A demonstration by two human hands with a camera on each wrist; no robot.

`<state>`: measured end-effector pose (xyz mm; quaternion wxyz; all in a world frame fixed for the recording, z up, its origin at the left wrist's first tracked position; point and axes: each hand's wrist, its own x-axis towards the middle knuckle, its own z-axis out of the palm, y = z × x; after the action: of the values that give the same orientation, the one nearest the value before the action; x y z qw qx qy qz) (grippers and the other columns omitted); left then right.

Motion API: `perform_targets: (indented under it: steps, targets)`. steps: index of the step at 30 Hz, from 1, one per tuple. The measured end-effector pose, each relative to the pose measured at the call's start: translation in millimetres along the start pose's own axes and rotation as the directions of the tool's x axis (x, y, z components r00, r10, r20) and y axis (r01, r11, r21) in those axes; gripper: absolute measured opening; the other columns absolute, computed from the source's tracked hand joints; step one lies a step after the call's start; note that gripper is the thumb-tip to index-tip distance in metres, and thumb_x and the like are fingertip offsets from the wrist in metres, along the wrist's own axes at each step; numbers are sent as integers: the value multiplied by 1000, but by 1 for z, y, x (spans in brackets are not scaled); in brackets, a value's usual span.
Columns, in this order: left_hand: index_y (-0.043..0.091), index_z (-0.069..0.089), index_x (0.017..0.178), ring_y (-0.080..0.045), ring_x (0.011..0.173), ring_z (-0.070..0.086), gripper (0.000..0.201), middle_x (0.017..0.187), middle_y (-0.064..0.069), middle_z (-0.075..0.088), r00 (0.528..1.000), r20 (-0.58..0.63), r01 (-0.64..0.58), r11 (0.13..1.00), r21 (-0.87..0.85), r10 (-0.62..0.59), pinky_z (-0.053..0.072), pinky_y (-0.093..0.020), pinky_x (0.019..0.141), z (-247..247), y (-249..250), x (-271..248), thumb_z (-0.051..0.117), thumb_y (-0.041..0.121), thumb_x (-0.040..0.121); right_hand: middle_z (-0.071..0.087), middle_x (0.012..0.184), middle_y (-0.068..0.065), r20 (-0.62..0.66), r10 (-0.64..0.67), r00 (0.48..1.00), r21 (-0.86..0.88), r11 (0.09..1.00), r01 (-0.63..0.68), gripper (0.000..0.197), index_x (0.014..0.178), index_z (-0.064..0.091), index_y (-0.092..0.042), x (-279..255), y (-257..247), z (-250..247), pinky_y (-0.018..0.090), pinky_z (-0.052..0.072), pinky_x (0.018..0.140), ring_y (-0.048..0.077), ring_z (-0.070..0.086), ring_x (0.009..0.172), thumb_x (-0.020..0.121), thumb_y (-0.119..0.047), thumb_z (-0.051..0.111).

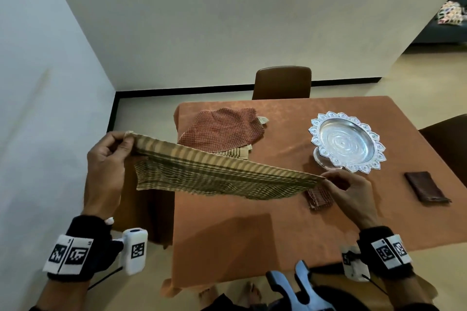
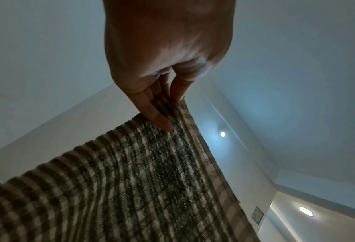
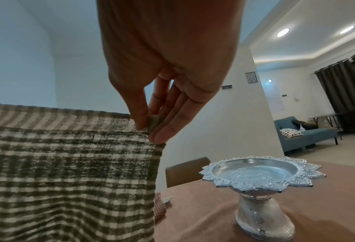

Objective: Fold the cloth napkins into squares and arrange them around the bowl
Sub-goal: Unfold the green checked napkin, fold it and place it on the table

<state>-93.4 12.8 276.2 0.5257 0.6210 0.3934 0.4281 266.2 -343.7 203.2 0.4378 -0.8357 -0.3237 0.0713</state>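
Note:
A tan and olive checked napkin (image 1: 214,174) hangs stretched in the air over the table's left edge. My left hand (image 1: 111,149) pinches its left top corner, and my right hand (image 1: 346,187) pinches its right top corner. In the left wrist view the napkin (image 2: 131,180) drops away below my fingers (image 2: 162,121). In the right wrist view thumb and fingers (image 3: 166,131) pinch the napkin (image 3: 68,163) corner. The silver pedestal bowl (image 1: 347,142) (image 3: 257,173) stands right of centre. A folded dark red napkin (image 1: 427,187) lies to its front right, and a folded red checked one (image 1: 318,199) lies under my right hand.
A loose pile of red checked and striped cloths (image 1: 225,131) lies at the table's far left. The table wears an orange cloth (image 1: 252,235). Brown chairs stand at the far side (image 1: 283,82) and at the right (image 1: 449,144). A wall (image 1: 38,83) is close on the left.

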Motion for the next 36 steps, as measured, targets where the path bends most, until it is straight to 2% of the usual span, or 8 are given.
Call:
perform_targets:
  steps: [4,10,12,17,22,27,32,36]
  targets:
    - [30,77,101,-31,104,67,10,104,-4,72,996,87,-10,994,107,1,55,-56,95,-15,-24,1,68,31,97,80,87,-9,-36,62,997,38,997,-60,18,92,82,-25,-6,1,-2,41,64,82,14,77,82,88,-7,82]
    - [19,78,104,-8,95,70,13,89,17,75,996,42,76,996,37,-78,57,-15,75,3,-29,11,69,13,97,81,89,2,-45,173,984,171,972,-163,14,99,83,-21,4,10,-5,56,64,84,28,79,84,85,-22,87]
    - [-1,72,113,-10,92,70,18,86,14,74,987,-17,160,985,-63,-162,58,-14,69,20,-26,19,67,8,98,81,86,9,-41,233,972,232,948,-218,24,99,82,-16,18,9,-2,55,65,79,34,79,82,80,-31,86]
    - [-8,70,114,-31,99,69,24,110,-23,71,957,-93,266,959,-96,-274,60,-16,67,59,-44,55,67,10,98,80,87,13,-4,307,952,214,930,-299,12,97,82,-16,74,26,11,54,66,79,35,79,84,86,-20,86]
    - [6,71,93,-28,101,68,7,103,-18,70,942,-110,301,943,-145,-318,61,-19,74,82,-54,94,64,6,97,69,69,8,-30,257,966,124,960,-251,12,94,84,-24,135,34,18,32,55,66,25,65,68,83,-28,88]
    - [-11,70,106,-26,99,70,22,97,-16,72,949,-162,235,948,-215,-272,62,-34,90,93,-42,121,65,3,90,70,68,12,31,198,980,279,940,-199,15,105,81,-13,181,18,10,25,49,49,11,56,46,92,-19,80]
    - [-12,70,99,-15,89,73,17,80,0,76,975,-151,142,980,-138,-162,61,-30,89,88,-33,97,62,0,91,80,88,8,-14,175,984,518,843,-142,18,112,75,0,180,20,5,28,64,69,22,77,74,96,-7,72]
    - [-6,72,97,-12,96,73,13,95,-8,76,991,-96,110,980,168,-95,54,-17,86,76,-59,36,61,0,94,78,93,19,-33,295,955,546,806,-230,14,96,80,-9,132,50,15,41,61,81,31,76,86,90,-19,73]
